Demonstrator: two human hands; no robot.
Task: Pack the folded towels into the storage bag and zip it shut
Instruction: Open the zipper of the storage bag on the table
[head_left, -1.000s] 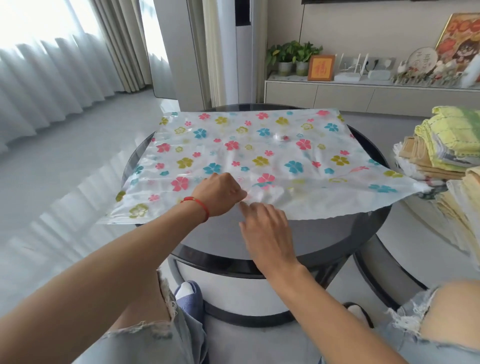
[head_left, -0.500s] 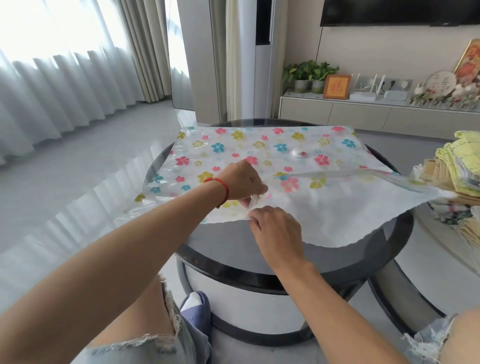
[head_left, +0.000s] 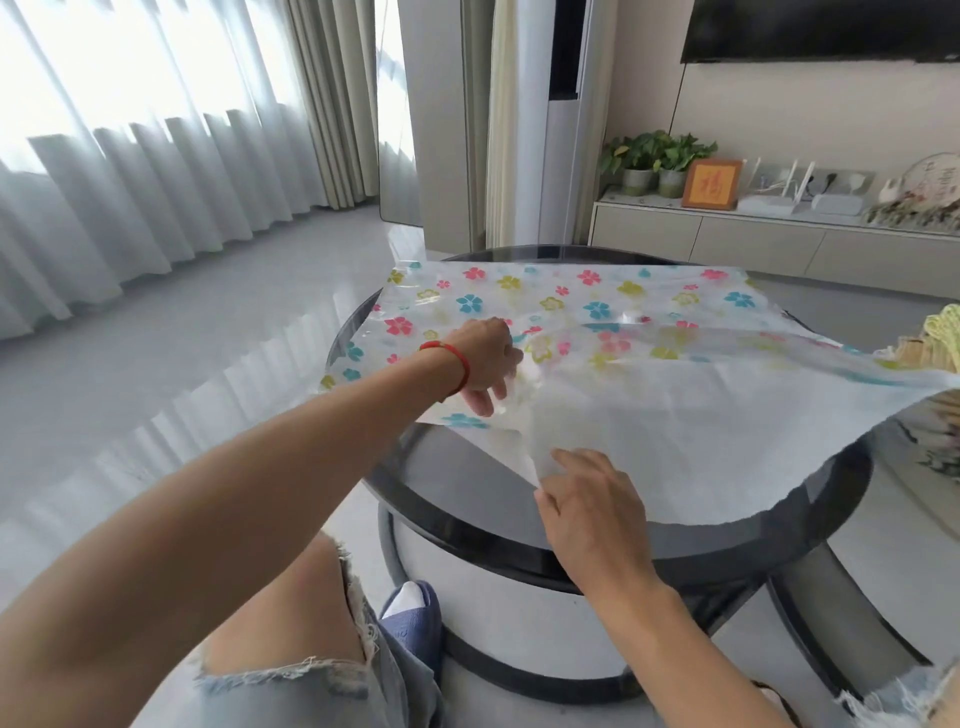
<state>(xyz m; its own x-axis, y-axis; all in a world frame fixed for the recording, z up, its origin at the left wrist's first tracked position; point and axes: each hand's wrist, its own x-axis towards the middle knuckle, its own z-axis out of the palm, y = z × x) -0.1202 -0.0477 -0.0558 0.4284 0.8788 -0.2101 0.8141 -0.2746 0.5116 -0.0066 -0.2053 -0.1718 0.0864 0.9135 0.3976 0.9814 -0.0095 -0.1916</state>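
Both hands grip the storage bag (head_left: 649, 395), left hand (head_left: 485, 358) lifting its flowered upper layer, right hand (head_left: 589, 499) pinching the lower.

It was a living room in someone's home. Sheer white curtains (head_left: 119, 171) hung floor to ceiling along the left, with beige drapes (head_left: 332, 98) beside them, over a glossy grey floor (head_left: 182, 322). A dark television (head_left: 826, 28) was mounted on the far wall above a long, low cabinet (head_left: 753, 244), which carried potted plants (head_left: 654, 156), a small framed picture (head_left: 710, 184) and a white router (head_left: 774, 200). A tall standing air conditioner (head_left: 558, 130) stood in the corner. In front was a round black glass tabletop (head_left: 467, 478).
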